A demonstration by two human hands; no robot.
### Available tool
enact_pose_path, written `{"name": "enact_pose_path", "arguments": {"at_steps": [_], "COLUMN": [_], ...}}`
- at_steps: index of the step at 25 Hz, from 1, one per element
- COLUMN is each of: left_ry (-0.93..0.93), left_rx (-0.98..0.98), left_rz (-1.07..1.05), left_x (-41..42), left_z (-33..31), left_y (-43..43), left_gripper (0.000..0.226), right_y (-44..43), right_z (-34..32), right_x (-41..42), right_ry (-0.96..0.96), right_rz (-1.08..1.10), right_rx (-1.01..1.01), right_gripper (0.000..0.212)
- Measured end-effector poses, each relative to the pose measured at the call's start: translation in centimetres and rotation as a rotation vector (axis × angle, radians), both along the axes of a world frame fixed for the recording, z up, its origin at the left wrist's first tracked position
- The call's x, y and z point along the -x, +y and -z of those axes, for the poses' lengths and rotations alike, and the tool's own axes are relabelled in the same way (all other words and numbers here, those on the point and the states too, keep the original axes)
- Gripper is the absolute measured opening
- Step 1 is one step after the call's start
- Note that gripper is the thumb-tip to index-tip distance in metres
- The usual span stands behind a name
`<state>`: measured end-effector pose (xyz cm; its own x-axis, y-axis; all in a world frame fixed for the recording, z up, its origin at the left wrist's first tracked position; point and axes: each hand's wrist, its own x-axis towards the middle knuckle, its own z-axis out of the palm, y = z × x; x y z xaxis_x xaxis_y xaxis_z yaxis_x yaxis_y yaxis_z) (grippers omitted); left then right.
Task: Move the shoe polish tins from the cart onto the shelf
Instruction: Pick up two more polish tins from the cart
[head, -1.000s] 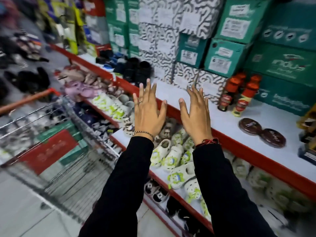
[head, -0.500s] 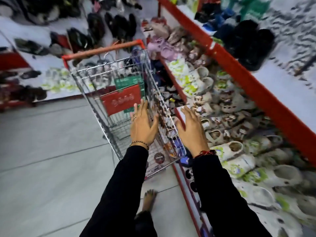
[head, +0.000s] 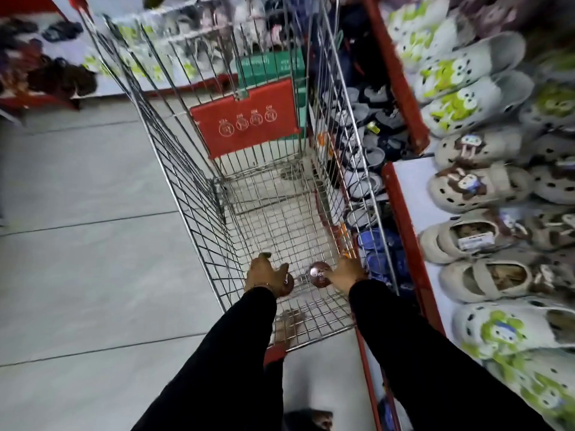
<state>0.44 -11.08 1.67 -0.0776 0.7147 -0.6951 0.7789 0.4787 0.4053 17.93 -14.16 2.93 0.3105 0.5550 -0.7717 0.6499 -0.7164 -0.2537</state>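
Both my arms reach down into the wire shopping cart (head: pixel 199 194). My left hand (head: pixel 264 272) is curled over a round brown shoe polish tin (head: pixel 288 285) that lies on the cart's mesh floor and is mostly hidden by the fingers. My right hand (head: pixel 345 272) grips a second brown tin (head: pixel 320 274) by its right edge, its shiny lid facing up. The two tins sit close together near the cart's near end. Only a lower shelf (head: pixel 401 219) with a red edge shows at the right.
The lower shelf is packed with white and beige clogs (head: pixel 476 188). A red child-seat flap (head: pixel 245 116) stands mid-cart, with a green box (head: pixel 270 63) behind it. Grey tiled floor (head: pixel 77 244) lies left of the cart. A bare foot (head: pixel 287 325) shows under the cart.
My view has swung from the upper shelf down to the cart. Both hands, open and empty before, have dropped into the cart and closed on the two tins.
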Motion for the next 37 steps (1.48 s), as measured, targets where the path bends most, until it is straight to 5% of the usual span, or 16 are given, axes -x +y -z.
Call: {"name": "enact_pose_path", "arguments": {"at_steps": [5,10,16,21,27,32,37], "left_ry": [0.049,0.108,0.077,0.036,-0.116,-0.518,-0.771], "left_rx": [0.118,0.089,0.048,0.029,-0.062,-0.137,-0.194], "left_rz": [-0.122,-0.136,-0.137,-0.147,-0.356,-0.616,-0.647], "left_x": [-0.3,-0.8,-0.5,-0.3,0.3,0.6,-0.2], "left_z": [6.7,9.8,10.7,9.2,2.6,-5.0,-14.0], "left_y": [-1.4,-1.3,-1.5,-0.7,0.1,0.1,-1.0], "left_gripper": [0.049,0.054,0.057,0.042,0.038,0.035,0.015], "right_y": [1.2,1.3,1.7,1.7,0.3,-1.0,-3.5], "right_z": [6.2,9.4,10.4,9.7,3.3,-4.9,-14.7], "right_x": [0.5,0.9,1.1,1.0,1.5,2.0,1.1], "right_ry": [0.015,-0.025,-0.040,-0.041,0.223,0.456,0.540], "right_rz": [0.220,0.175,0.202,0.245,0.653,0.843,0.979], "right_rx": [0.105,0.100,0.062,-0.085,-0.395,-0.574,-0.764], "right_gripper": [0.064,0.090,0.089,0.056,0.050,0.051,0.050]}}
